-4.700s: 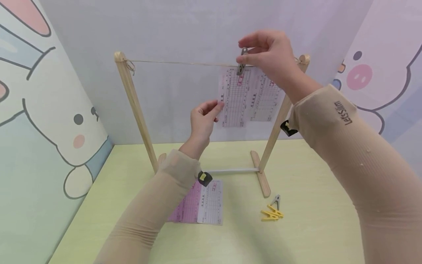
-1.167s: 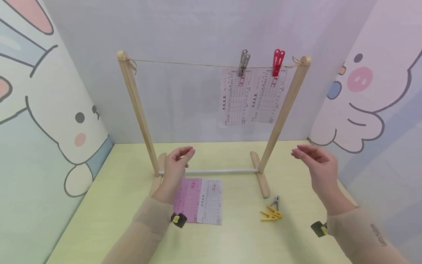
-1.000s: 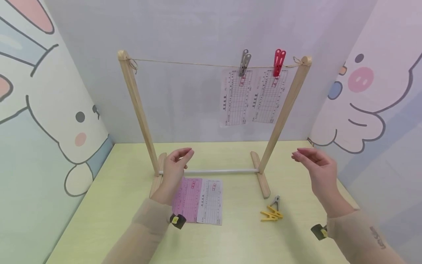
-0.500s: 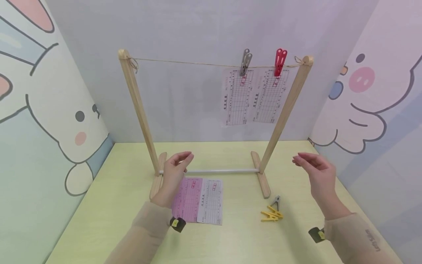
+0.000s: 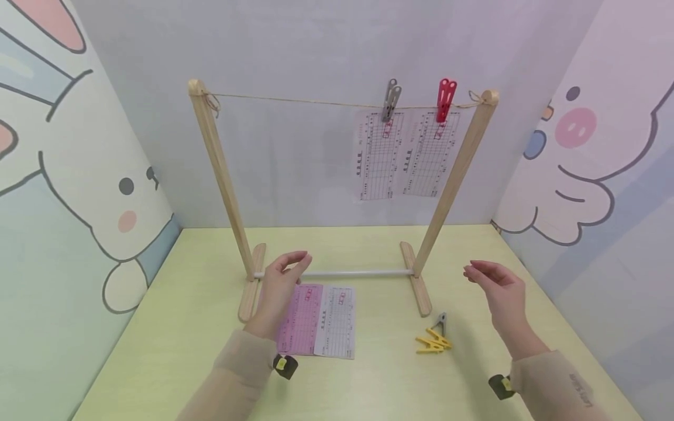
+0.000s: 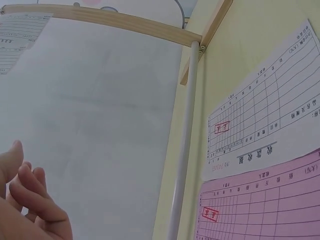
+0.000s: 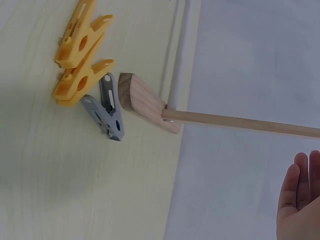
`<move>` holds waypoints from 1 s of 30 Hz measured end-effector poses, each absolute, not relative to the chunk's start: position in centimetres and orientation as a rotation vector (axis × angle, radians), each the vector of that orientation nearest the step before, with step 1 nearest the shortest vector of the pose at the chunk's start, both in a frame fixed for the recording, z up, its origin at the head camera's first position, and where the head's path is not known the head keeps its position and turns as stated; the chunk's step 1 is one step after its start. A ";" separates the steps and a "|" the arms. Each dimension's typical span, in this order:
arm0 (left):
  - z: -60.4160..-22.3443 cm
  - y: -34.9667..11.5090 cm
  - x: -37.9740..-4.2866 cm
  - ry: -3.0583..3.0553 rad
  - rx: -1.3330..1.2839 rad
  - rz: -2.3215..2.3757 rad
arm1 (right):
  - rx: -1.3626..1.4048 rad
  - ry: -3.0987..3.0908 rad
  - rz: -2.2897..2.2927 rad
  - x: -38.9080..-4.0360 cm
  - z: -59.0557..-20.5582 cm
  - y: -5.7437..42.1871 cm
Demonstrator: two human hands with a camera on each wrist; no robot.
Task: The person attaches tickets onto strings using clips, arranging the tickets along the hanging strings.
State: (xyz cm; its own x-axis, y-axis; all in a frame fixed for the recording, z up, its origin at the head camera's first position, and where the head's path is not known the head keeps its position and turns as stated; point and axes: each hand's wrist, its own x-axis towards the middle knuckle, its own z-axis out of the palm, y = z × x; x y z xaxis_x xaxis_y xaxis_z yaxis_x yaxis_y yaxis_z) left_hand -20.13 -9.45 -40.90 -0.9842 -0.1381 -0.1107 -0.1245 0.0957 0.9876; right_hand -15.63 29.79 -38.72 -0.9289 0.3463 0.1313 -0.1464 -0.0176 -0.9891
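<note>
Pale yellow tabletop point(image 5: 379, 389), seen from above and behind the person's arms. On its near part lie a pink slip point(image 5: 302, 324) and, along its right side, a white slip point(image 5: 337, 324), their long axes running near to far (whether the edges overlap cannot be told). Well to the right, two yellow pegs point(image 5: 432, 349) lie with their length roughly left to right; a loose grey peg point(image 7: 114, 125) sits just beyond them. The left hand point(image 5: 280, 286) hovers at the far left of the pink slip, released, its fingers loosely bent; the white slip lies to its right and nearer. The right hand point(image 5: 502, 292) is likewise released and in the air; the loose pegs lie to its left and nearer, and of the two it is the closer to them. Farther back stands a wooden frame point(image 5: 224, 181) with a white rod point(image 5: 358, 273) across its feet. On its string point(image 5: 284, 99), toward the right, a clipped grey peg point(image 5: 390, 109) and a red peg point(image 5: 444, 105) hold two hung slips point(image 5: 376, 161) before a grey backdrop point(image 5: 295, 175).
</note>
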 end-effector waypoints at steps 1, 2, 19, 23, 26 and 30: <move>-41.1 -9.4 -20.1 -2.312 0.280 -2.093 | -0.220 -1.938 2.008 -15.6 -38.9 29.9; -41.3 -9.3 -20.1 -2.301 0.277 -2.101 | -0.230 -1.952 2.004 -15.6 -39.2 29.9; -44.8 -8.0 -19.3 -2.313 0.324 -2.141 | -0.322 -2.269 1.872 -15.3 -42.5 30.3; -45.4 -7.7 -19.0 -2.295 0.312 -2.173 | -0.343 -2.357 1.822 -15.2 -43.3 30.2; -46.0 -7.5 -18.7 -2.300 0.295 -2.162 | -0.346 -2.421 1.788 -15.1 -43.8 30.1; -46.9 -7.1 -18.4 -2.318 0.311 -2.151 | -0.332 -2.500 1.739 -14.9 -44.3 30.2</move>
